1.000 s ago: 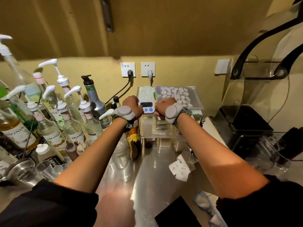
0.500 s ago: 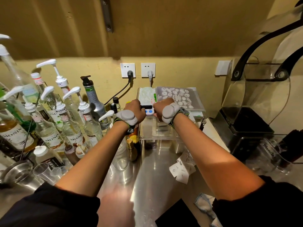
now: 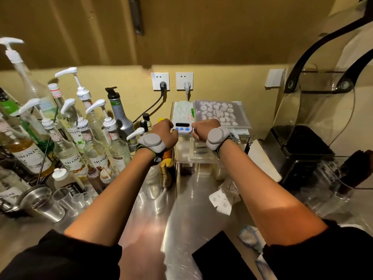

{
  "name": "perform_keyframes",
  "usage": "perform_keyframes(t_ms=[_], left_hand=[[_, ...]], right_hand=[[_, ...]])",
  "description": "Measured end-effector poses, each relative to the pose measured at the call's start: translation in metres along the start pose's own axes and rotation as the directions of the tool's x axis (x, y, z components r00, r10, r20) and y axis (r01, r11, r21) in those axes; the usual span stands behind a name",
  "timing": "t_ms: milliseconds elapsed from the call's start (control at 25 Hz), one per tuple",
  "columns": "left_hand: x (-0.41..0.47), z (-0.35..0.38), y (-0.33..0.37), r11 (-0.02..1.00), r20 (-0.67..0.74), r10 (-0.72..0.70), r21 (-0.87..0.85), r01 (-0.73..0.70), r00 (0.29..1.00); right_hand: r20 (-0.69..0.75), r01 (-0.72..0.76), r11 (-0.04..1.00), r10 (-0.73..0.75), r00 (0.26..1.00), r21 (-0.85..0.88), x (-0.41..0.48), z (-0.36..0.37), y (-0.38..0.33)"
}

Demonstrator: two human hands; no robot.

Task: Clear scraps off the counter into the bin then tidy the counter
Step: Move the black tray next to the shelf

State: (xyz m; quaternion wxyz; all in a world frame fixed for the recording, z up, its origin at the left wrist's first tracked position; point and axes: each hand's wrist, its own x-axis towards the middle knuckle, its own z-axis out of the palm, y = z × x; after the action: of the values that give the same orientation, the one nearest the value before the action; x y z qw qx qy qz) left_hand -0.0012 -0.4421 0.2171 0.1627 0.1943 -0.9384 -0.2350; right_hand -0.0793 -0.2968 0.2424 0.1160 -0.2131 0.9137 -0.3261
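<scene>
Head view, looking down a steel counter (image 3: pixel 187 215). Both arms reach forward toward 12 o'clock. Left hand (image 3: pixel 164 134) and right hand (image 3: pixel 203 129) sit either side of a small white timer (image 3: pixel 182 127) with a dark display and blue buttons; each hand's fingers are curled in against the timer's sides, so it reads as gripped between both hands. Fingertips are hidden, so exact contact is hard to tell. Timer rests at the front edge of the top of a clear acrylic box (image 3: pixel 201 152). Grey wrist device (image 3: pixel 152 141) on the left wrist, another grey wrist unit (image 3: pixel 218 135) on the right.

Behind the timer at 12 o'clock, a grey patterned packet (image 3: pixel 222 113) lies flat on the box top. Two wall sockets (image 3: pixel 172 80) above it, both with plugs in.

Scraps: white paper scraps (image 3: pixel 222 200) lie on the counter at about 3 o'clock from centre, just beside the right forearm, well apart from both hands. A crumpled wrapper (image 3: pixel 249 238) sits at 5 o'clock near the right sleeve.

Syrup pump bottles (image 3: pixel 76 138) crowd 9 to 10 o'clock. Steel jigger cup (image 3: pixel 40 201) at 8 o'clock, tipped on its side. Blender with clear hood (image 3: pixel 302 150) at 2 to 3 o'clock. No bin in view.
</scene>
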Motion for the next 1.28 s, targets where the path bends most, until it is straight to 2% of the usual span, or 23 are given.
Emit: perform_keyframes(t_ms=[120,160,200,240,280,320,400,520,640,720,880,1040,1160,1280], left_hand=[[-0.031,0.005,0.006,0.997,-0.032,-0.006,-0.082,0.003,0.999],[-0.046,0.012,0.009,0.993,-0.03,-0.01,-0.117,0.006,1.0],[-0.057,0.016,0.011,0.99,-0.028,-0.015,-0.141,0.011,0.999],[-0.071,0.024,0.013,0.986,-0.014,-0.023,-0.165,0.02,1.0],[-0.083,0.03,0.014,0.982,0.001,-0.033,-0.186,0.033,0.999],[-0.097,0.038,0.013,0.976,0.017,-0.045,-0.21,0.047,0.999],[-0.121,0.057,0.012,0.97,0.046,-0.065,-0.23,0.074,0.997],[-0.165,0.097,0.007,0.972,0.144,-0.085,-0.204,0.114,0.986],[-0.201,0.131,-0.005,0.972,0.257,-0.125,-0.161,0.17,0.958],[-0.218,0.147,-0.013,0.971,0.321,-0.158,-0.123,0.207,0.934],[-0.25,0.169,-0.024,0.953,0.401,-0.235,-0.087,0.292,0.885],[-0.277,0.18,-0.03,0.939,0.47,-0.288,-0.033,0.343,0.835],[-0.292,0.185,-0.033,0.923,0.525,-0.341,0.029,0.384,0.78],[-0.299,0.189,-0.032,0.917,0.554,-0.357,0.053,0.396,0.752]], right_hand=[[0.011,-0.043,0.967,0.041,0.999,0.25,-0.021,0.005,0.016],[0.056,-0.1,0.907,0.084,0.995,0.409,-0.032,0.006,0.024],[0.058,-0.136,0.841,0.124,0.991,0.524,-0.04,0.009,0.029],[0.125,-0.204,0.761,0.161,0.979,0.616,-0.052,0.012,0.038],[0.151,-0.223,0.751,0.165,0.975,0.621,-0.057,0.016,0.05],[0.19,-0.278,0.678,0.204,0.96,0.68,-0.07,0.02,0.058],[0.168,-0.327,0.629,0.3,0.939,0.706,-0.087,0.032,0.079],[0.198,-0.417,0.692,0.377,0.905,0.59,-0.119,0.062,0.124],[0.251,-0.507,0.7,0.443,0.86,0.502,-0.143,0.089,0.166],[0.231,-0.518,0.743,0.464,0.855,0.424,-0.155,0.102,0.188],[0.166,-0.573,0.758,0.551,0.818,0.312,-0.18,0.122,0.227],[0.182,-0.595,0.736,0.569,0.802,0.322,-0.197,0.13,0.243],[0.222,-0.622,0.755,0.583,0.781,0.207,-0.205,0.134,0.248],[0.253,-0.64,0.749,0.595,0.763,0.169,-0.208,0.137,0.251]])
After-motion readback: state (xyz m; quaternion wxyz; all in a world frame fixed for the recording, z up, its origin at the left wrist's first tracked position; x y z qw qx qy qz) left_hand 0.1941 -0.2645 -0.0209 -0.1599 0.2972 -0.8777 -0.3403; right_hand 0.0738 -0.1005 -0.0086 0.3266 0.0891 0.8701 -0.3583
